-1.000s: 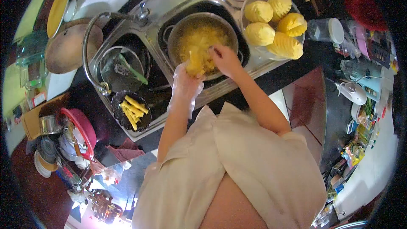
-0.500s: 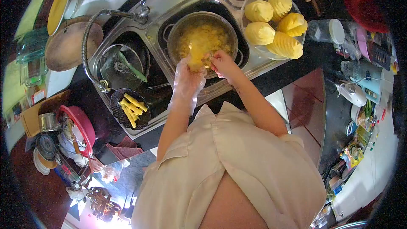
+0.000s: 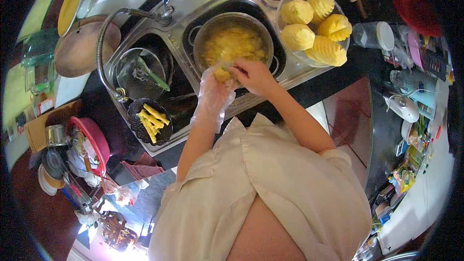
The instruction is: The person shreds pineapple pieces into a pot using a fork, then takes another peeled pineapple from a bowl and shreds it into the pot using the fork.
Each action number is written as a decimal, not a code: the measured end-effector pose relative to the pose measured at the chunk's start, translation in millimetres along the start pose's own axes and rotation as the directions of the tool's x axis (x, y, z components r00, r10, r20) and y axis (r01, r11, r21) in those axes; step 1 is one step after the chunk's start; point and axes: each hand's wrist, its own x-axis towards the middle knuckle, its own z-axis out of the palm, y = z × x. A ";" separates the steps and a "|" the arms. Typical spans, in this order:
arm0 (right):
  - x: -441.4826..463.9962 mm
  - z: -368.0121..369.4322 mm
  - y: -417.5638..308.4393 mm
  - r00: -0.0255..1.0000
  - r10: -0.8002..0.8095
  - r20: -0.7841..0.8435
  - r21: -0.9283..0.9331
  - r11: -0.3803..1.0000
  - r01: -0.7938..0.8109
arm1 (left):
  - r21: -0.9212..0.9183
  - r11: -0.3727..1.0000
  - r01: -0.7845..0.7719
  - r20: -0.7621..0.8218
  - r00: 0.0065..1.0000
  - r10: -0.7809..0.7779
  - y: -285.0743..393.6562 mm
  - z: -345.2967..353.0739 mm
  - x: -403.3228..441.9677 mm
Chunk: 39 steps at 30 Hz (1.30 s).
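Note:
A metal pot (image 3: 233,43) with many yellow pieces in it stands in the right sink basin. At its near rim my left hand (image 3: 215,92), in a clear plastic glove, is closed around a yellow chunk (image 3: 222,73) that looks like pineapple. My right hand (image 3: 253,76) is closed at the right side of the chunk; whatever its fingers grip is too small to make out. To the right of the pot, a clear bowl (image 3: 314,64) holds several peeled yellow fruits (image 3: 326,51). Yellow strips (image 3: 153,122) lie in a black basket (image 3: 140,133) at the lower left.
The left basin holds a clear bowl (image 3: 126,84) with a green-handled tool (image 3: 157,79). A curved faucet hose (image 3: 100,53) arches over that basin's left side. A pink tub (image 3: 99,142) stands at the left, and a clear jar (image 3: 369,35) lies right of the fruit bowl.
The yellow piece in my left hand shows smaller and lower than before. My right hand has shifted slightly, staying beside it. The whole view has moved a little.

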 end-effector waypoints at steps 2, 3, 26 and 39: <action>-1.4 3.4 1.4 0.997 -0.068 -0.025 -0.076 0.995 0.066 | -0.047 0.999 -0.019 -0.094 0.995 0.014 -2.8 1.1 -1.5; -0.8 4.7 2.9 0.997 -0.067 -0.024 -0.080 0.995 0.065 | -0.046 0.999 -0.022 -0.099 0.995 0.018 -3.4 -2.0 -3.5; 37.4 5.9 48.5 0.982 0.173 -0.072 -0.341 0.921 -0.188 | -0.001 0.994 0.112 0.037 0.993 -0.112 15.3 -9.8 -25.7; -10.0 15.3 8.6 0.972 0.235 0.019 0.296 0.927 -0.230 | 0.281 0.959 -0.032 -0.157 0.984 0.079 7.8 5.3 -9.2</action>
